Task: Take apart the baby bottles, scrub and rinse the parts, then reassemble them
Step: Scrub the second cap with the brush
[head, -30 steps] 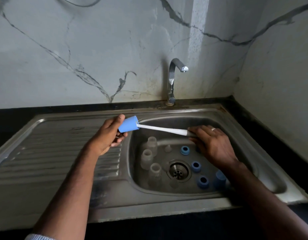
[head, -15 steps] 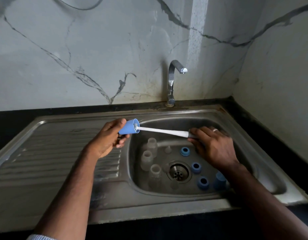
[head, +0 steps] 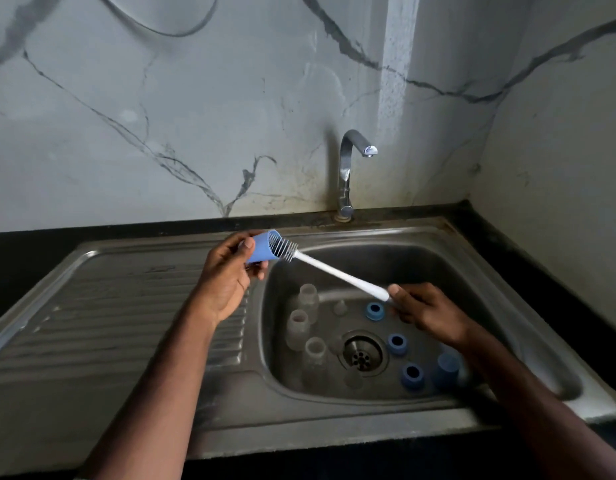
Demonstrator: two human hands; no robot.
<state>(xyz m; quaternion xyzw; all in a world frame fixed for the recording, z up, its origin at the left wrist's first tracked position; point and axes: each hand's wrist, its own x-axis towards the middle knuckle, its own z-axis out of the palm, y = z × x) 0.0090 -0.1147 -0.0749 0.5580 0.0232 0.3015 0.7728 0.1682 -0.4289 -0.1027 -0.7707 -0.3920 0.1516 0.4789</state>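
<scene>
Brush (head: 337, 273) withdrawn partway; hands (head: 227, 275) grip cap (head: 263, 251).

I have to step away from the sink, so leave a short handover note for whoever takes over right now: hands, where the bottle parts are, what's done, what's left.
Left hand grips a blue cap over the sink's left edge. Right hand holds the white bottle brush by its handle end; bristles partly inside the cap.
In the sink basin: three clear bottles standing left of the drain, three blue rings and another blue cap to its right, small clear teats near the middle.
Done: bottles are apart.
Left: finish scrubbing this cap, do any parts still unscrubbed, rinse (tap shows no water), reassemble.
</scene>
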